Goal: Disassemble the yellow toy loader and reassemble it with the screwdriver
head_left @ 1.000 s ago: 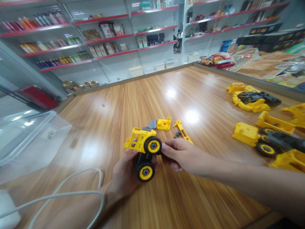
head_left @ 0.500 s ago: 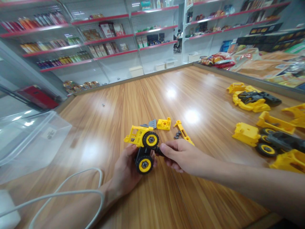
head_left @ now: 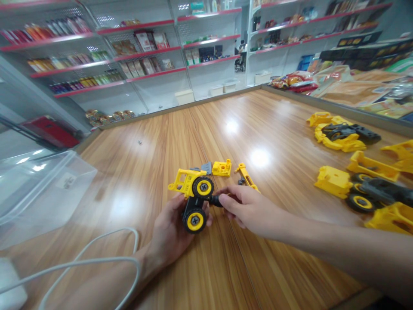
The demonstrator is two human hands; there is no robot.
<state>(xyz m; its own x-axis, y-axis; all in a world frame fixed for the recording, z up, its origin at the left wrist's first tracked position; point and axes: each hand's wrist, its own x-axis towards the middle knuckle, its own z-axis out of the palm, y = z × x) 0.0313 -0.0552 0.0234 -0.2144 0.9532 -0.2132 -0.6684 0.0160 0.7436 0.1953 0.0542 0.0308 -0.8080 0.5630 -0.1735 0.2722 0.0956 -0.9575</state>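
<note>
A yellow toy truck (head_left: 192, 189) with black-and-yellow wheels is held just above the wooden table (head_left: 155, 142). My left hand (head_left: 169, 232) cups it from below, fingers wrapped round its underside. My right hand (head_left: 248, 210) pinches a small black part (head_left: 214, 200) sticking out of the truck's side, beside the wheels. Just beyond the truck lie a small yellow block (head_left: 222, 167), a grey piece (head_left: 206, 167) and a yellow arm piece (head_left: 247, 175).
Several more yellow and black toy parts (head_left: 358, 172) lie at the table's right. A clear plastic bin (head_left: 35, 189) stands at the left, with a white cable (head_left: 97, 258) looping in front. Store shelves (head_left: 129, 51) line the back; packaged goods (head_left: 355, 86) lie far right.
The truck has been raised and tilted a little in my left hand. My right hand's fingers have shifted onto the black part at its side.
</note>
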